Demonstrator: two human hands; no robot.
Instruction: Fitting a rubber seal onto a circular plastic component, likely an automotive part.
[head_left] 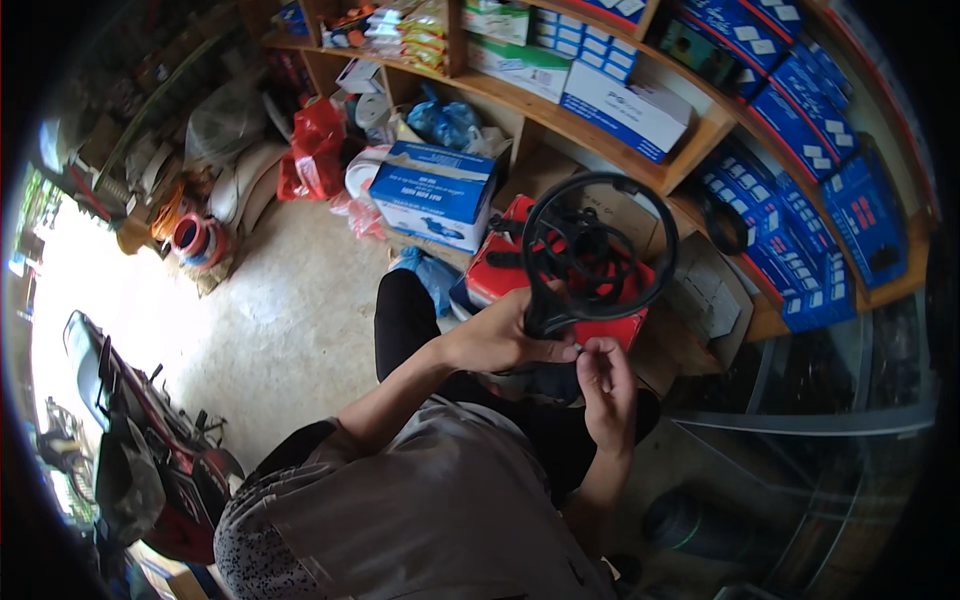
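My left hand (pixel 498 332) grips the neck of a black ring-shaped frame (pixel 544 306), which stands up in front of me with its round opening above the hand. Close by the left thumb, my right hand (pixel 607 382) has thumb and fingers pinched together. What they hold, if anything, is too small to make out. Through and behind the ring lies a red box (pixel 490 279) with black parts (pixel 600 262) on it, partly covered by the frame.
Wooden shelves (pixel 690 75) with blue boxes curve along the far and right sides. A blue and white carton (pixel 432 190), a red bag (pixel 312 140) and a blue bag (pixel 428 275) sit on the floor ahead. A glass case (pixel 800 420) is at right, a motorbike (pixel 150 470) at left.
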